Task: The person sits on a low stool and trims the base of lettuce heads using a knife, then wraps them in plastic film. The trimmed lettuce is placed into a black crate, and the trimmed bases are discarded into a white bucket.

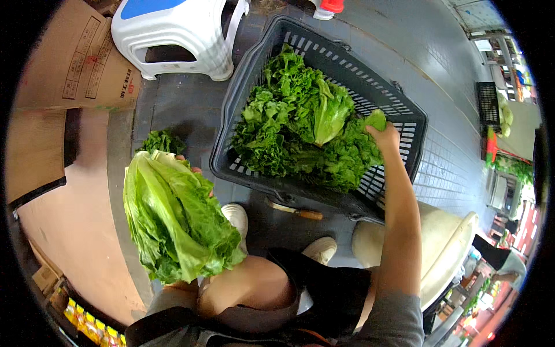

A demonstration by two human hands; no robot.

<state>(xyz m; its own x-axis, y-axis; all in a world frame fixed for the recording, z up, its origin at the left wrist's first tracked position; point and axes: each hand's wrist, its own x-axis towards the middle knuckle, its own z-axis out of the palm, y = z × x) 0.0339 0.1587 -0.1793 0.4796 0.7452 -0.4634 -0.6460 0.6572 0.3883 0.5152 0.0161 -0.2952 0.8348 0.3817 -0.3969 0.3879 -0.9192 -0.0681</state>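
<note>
My left hand (197, 170) holds up a large head of green leaf lettuce (182, 217) at the lower left. Only a few fingertips show past its edge; the rest of that hand is behind the leaves. At the right side of a dark plastic basket (277, 186), my right hand (387, 138) grips a lettuce leaf (376, 120), its fingers mostly hidden. Several heads of lettuce (299, 99) lie in the basket. One paler head (334, 110) rests on top with its cut base towards me.
A knife (297, 211) with a wooden handle lies on the tiled floor between basket and my shoes. Loose green leaves (160, 142) lie left of the basket. Around stand a white plastic stool (173, 47), cardboard boxes (78, 65) and a pale tub (442, 247).
</note>
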